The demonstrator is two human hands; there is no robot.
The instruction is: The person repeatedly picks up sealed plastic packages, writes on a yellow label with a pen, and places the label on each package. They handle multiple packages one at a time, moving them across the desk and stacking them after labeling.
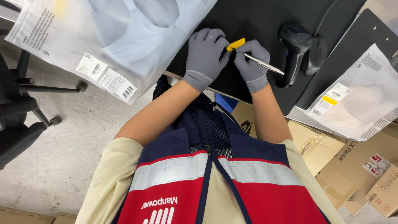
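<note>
Both of my hands wear grey gloves and meet over the near edge of a black table (257, 16). My left hand (206, 54) pinches a small yellow piece (236, 43) between thumb and fingers. My right hand (251, 62) grips a thin silver pen-like tool (265, 65) whose tip touches the yellow piece. The tool's shaft points right, toward a black handheld scanner (295, 49).
A large frosted plastic bag (103, 37) holding a pale blue garment and barcode labels overhangs the table's left side. A second labelled bag (360, 99) lies at the right on a dark board. Cardboard boxes (356, 166) stand below right. An office chair base (25, 91) is at the left.
</note>
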